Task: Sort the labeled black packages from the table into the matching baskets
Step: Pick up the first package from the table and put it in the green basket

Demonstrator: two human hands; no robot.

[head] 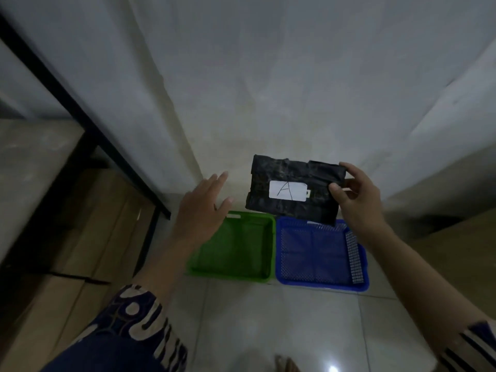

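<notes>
Step in hand, as judged: carry and read, package in the air, basket not yet chosen. Room is dim; a pale wall (268, 76) fills the far view, and glossy floor tiles (268, 326) carry both baskets.

Green basket (271, 248) sits touching the blue basket (359, 287) on its right, both pushed against the foot of the wall. Both look empty. The green one bears a small pale tag at its far left corner, unreadable; no letter can be made out on either.

Black package (292, 173) hangs above the far edge of the blue basket, held level, its white label (287, 191) marked "A" facing you.

Your right hand (357, 200) pinches the package's right end, thumb on the front, fingers behind. Your left hand (201, 208) is released, fingers spread, hovering over the green basket's far left corner and holding nothing.

Next move calls for confirming which basket is A, then lowering the package inside its rim before letting go.

A black table frame (80, 108) and cardboard boxes (80, 237) stand at left.
</notes>
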